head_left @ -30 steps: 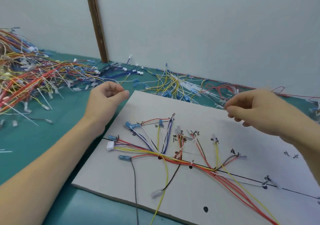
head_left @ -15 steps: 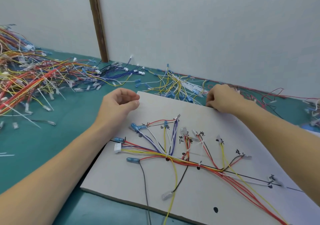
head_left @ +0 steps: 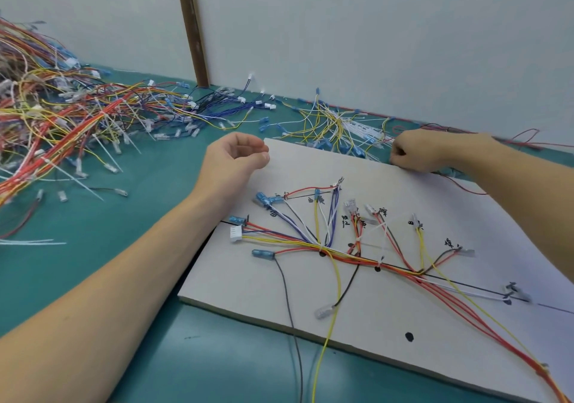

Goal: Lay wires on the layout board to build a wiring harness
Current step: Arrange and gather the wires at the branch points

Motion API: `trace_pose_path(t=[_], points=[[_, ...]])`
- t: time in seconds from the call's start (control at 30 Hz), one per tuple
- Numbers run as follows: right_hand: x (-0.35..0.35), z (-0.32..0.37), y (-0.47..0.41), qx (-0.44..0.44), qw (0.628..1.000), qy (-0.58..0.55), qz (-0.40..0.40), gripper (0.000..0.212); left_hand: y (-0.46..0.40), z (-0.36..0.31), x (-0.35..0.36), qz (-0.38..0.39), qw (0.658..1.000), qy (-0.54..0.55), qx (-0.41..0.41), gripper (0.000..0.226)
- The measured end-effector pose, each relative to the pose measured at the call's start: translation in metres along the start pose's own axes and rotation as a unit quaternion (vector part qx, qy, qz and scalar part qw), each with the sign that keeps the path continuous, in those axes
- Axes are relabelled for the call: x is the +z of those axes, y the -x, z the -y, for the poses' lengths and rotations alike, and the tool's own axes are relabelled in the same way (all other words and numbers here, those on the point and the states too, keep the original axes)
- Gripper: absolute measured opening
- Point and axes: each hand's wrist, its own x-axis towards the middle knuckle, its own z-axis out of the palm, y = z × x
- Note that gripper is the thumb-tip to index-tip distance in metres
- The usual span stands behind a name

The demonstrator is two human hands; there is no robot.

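Note:
The grey layout board (head_left: 403, 318) lies on the green table, with handwritten marks and black dots. Red, yellow, blue, white and black wires of the harness (head_left: 366, 258) are spread over it, joined in a trunk that runs to the lower right. My left hand (head_left: 236, 160) rests at the board's far left corner, fingers loosely curled, holding nothing. My right hand (head_left: 425, 151) reaches over the far edge of the board with fingers curled down. A thin red wire (head_left: 466, 186) trails out from under it across the board.
A big tangled heap of loose wires (head_left: 62, 123) covers the table on the left. A smaller bunch of yellow and white wires (head_left: 335, 126) lies behind the board. A grey wall with a brown post (head_left: 192, 30) stands right behind.
My right hand has gone from above the board to its far edge and curled down among the wires there. My left hand has stayed at the board's corner.

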Motion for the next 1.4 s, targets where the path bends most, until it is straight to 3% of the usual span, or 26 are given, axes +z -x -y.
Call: trace_pose_path(t=[0.17, 0.33, 0.47, 0.73, 0.87, 1.1, 1.17, 1.27, 1.4], points=[[0.003, -0.005, 0.001, -0.001, 1.000, -0.011, -0.011, 0.027, 0.001, -0.002, 0.002, -0.008, 1.000, -0.008, -0.002, 0.018], [0.006, -0.019, 0.002, -0.005, 0.992, -0.101, -0.081, 0.018, 0.000, -0.001, 0.003, -0.020, 1.000, -0.018, -0.004, 0.015], [0.003, -0.030, 0.004, 0.005, 0.990, -0.130, -0.062, 0.010, 0.000, 0.001, 0.003, -0.025, 0.999, -0.029, -0.007, 0.011], [0.004, -0.025, -0.002, -0.010, 0.997, -0.057, -0.049, 0.013, 0.000, 0.001, 0.003, -0.034, 0.999, -0.031, -0.012, 0.009], [-0.004, -0.017, -0.009, -0.016, 1.000, 0.013, -0.013, 0.015, -0.002, 0.002, 0.004, -0.038, 0.999, -0.032, -0.013, 0.010], [-0.012, -0.005, -0.021, -0.002, 0.998, 0.036, 0.042, 0.016, -0.006, 0.009, 0.002, -0.045, 0.998, -0.035, -0.004, 0.010], [-0.012, -0.001, -0.022, 0.001, 1.000, -0.008, 0.014, 0.017, -0.006, 0.011, 0.002, -0.044, 0.998, -0.043, 0.009, 0.012], [-0.016, 0.000, -0.014, 0.007, 0.985, -0.147, -0.092, 0.013, -0.008, 0.013, 0.002, -0.044, 0.998, -0.044, 0.017, 0.013], [-0.031, 0.009, 0.029, -0.010, 0.905, -0.330, -0.268, 0.004, -0.009, 0.013, 0.002, -0.042, 0.998, -0.049, 0.024, 0.015]])
